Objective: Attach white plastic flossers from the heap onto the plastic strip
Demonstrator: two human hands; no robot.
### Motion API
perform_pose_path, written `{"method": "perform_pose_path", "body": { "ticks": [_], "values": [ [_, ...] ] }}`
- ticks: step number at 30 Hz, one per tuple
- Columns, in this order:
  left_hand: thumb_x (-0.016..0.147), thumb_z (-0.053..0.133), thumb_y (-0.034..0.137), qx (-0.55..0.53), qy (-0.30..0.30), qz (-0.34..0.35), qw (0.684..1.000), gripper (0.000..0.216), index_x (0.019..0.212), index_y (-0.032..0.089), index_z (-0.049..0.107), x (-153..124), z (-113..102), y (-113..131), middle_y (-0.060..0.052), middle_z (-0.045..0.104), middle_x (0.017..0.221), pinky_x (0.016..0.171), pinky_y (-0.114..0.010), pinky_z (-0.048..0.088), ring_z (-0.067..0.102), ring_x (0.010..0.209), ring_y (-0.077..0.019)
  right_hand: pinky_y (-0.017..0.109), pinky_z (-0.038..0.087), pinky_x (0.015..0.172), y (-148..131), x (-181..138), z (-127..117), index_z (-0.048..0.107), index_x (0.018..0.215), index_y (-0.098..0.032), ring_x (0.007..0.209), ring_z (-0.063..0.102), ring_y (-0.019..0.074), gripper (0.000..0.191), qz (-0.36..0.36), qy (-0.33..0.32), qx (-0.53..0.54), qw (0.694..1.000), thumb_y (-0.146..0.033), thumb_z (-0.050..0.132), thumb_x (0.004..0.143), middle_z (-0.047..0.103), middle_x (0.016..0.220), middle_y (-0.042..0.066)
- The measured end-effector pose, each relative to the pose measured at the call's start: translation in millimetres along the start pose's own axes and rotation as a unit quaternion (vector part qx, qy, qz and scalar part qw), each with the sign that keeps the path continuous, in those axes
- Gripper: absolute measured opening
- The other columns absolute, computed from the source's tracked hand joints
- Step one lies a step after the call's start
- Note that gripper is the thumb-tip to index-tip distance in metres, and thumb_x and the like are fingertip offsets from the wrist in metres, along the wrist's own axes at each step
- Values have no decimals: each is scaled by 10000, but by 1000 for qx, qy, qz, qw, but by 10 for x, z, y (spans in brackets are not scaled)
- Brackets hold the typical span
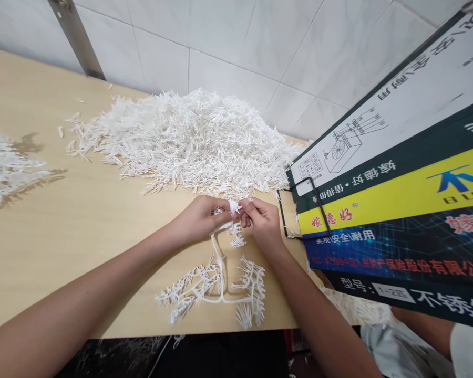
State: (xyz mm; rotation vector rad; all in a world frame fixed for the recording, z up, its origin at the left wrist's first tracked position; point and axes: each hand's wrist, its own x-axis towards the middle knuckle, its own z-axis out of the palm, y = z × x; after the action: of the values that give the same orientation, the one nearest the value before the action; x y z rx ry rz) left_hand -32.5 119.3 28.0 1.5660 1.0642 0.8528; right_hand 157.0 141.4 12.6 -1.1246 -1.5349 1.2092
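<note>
My left hand point(199, 218) and my right hand point(262, 220) are close together over the wooden table point(82, 220). Both hands hold the top end of a white plastic frame point(220, 286). My left fingers are curled and pinch one side of that end. My right fingers point(247, 206) are pressed together and pinch the little white bits right next to them. The fingertips of both hands almost touch. The frame hangs down from my hands toward me and lies on the table near its front edge. It has a thin stem, and many small white sticks branch out from it on both sides, like a tiny tree. Just behind my hands is a big pile of loose white sticks point(193, 139). It goes back almost to the tiled wall point(260, 42). A smaller white heap point(3, 168) sits far off at the left edge of the table. On my right, a tall printed box point(410, 194) leans over the table, with a black wire handle point(305, 210) near my right hand. I cannot tell what the writing on it says.
</note>
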Motion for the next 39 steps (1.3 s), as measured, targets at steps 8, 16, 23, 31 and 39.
{"method": "perform_pose_path", "body": {
  "ticks": [8,16,23,31,39],
  "values": [
    [832,672,340,-96,25,-89,991,249,688,138,701,-87,-48,39,34,473,519,507,-272,244,359,495,-93,232,339,419,133,175,-75,604,758,-197,427,393,82,423,11,149,97,984,-590,653,906,553,575,-26],
    [903,596,333,-48,92,-39,994,270,755,146,722,-3,-10,-18,1,584,648,586,-271,324,447,603,-108,287,481,600,-53,-41,-8,689,1274,-217,916,643,206,358,-152,44,-170,973,-350,592,955,683,1260,117],
    [937,589,389,-24,15,0,1000,294,760,163,656,-42,-18,15,17,535,659,585,-276,308,415,610,-112,272,371,546,6,-13,-43,689,711,-179,564,475,118,337,-43,10,-58,997,-411,656,953,591,628,-1],
    [902,584,308,4,-10,16,1000,241,753,158,699,-16,15,13,17,563,657,619,-263,330,450,643,-114,220,274,444,72,40,-63,577,649,-180,472,361,72,368,16,138,107,984,-431,716,880,474,560,-44],
    [851,590,252,-32,1,8,999,190,707,149,661,-99,-46,21,5,571,658,603,-262,331,470,633,-116,260,334,486,79,106,-120,486,590,-211,491,384,112,483,-67,76,-85,991,-491,590,969,421,526,-36]
  ]
}}
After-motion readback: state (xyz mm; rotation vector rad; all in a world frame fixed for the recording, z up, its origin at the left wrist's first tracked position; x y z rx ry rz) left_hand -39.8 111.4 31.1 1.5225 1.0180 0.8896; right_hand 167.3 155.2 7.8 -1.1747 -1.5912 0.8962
